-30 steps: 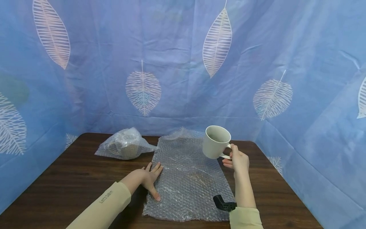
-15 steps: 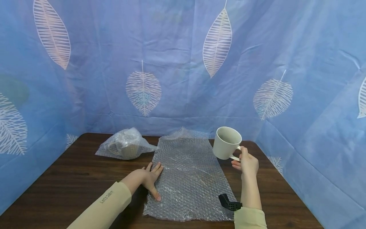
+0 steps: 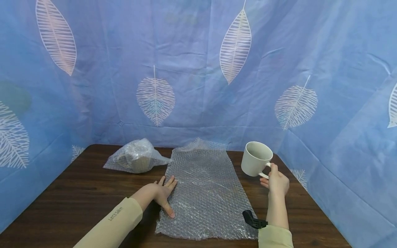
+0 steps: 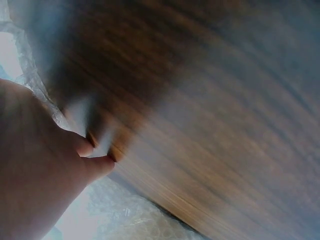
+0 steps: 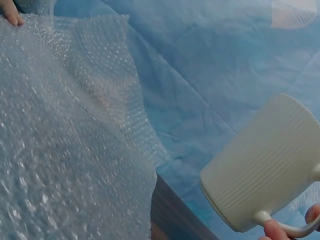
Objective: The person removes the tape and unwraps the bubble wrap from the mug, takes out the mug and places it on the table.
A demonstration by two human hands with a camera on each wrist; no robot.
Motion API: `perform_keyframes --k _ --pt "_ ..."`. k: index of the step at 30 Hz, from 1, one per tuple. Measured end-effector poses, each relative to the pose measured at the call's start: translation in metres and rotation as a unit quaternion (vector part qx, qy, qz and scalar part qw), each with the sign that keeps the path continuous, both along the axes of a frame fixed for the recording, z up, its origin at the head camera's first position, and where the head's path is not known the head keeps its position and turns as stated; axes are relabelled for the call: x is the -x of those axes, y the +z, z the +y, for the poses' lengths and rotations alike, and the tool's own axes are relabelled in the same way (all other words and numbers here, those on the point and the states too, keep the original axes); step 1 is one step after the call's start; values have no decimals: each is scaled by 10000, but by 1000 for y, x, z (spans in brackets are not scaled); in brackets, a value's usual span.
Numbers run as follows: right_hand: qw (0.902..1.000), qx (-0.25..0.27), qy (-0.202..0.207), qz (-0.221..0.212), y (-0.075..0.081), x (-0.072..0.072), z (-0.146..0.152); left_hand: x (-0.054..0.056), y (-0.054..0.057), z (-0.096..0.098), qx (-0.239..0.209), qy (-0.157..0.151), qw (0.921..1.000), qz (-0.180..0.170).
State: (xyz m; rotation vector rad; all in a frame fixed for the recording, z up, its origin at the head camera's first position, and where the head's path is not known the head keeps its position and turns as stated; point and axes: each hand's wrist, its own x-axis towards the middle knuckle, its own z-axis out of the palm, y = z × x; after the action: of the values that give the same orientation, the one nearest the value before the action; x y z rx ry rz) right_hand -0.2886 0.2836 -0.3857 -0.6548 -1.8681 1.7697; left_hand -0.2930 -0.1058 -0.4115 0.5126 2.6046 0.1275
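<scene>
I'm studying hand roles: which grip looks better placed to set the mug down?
Probably the right grip: it holds the mug by its handle, right of the bubble wrap sheet. The left grip rests at the sheet's left edge, away from the mug.

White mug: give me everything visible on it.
Off-white mug with a round, open mouth, one looped handle and fine ribbing on the outer wall in the right wrist view. Looks like ceramic. Mouth faces up, body appears slightly tilted; the inside bottom can't be made out. The right hand holds it by the handle, which points right in the head view. It appears lifted off the table, right of the bubble wrap sheet there.
</scene>
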Motion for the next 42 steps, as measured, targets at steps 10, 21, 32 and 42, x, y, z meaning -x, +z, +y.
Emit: perform_keyframes --k 10,21,32,42 --pt "9989 -91 -382 -256 -12 2 13 2 -2 -1 -92 66 9999 -78" --pt "9978 49 -526 -408 -28 9 21 2 0 -2 -76 13 9999 -78" --pt "9962 313 -546 -602 -40 13 28 0 0 0 -35 -29 9999 -130" --pt "9969 255 -568 -489 -49 17 32 2 2 2 68 15 10000 -33"
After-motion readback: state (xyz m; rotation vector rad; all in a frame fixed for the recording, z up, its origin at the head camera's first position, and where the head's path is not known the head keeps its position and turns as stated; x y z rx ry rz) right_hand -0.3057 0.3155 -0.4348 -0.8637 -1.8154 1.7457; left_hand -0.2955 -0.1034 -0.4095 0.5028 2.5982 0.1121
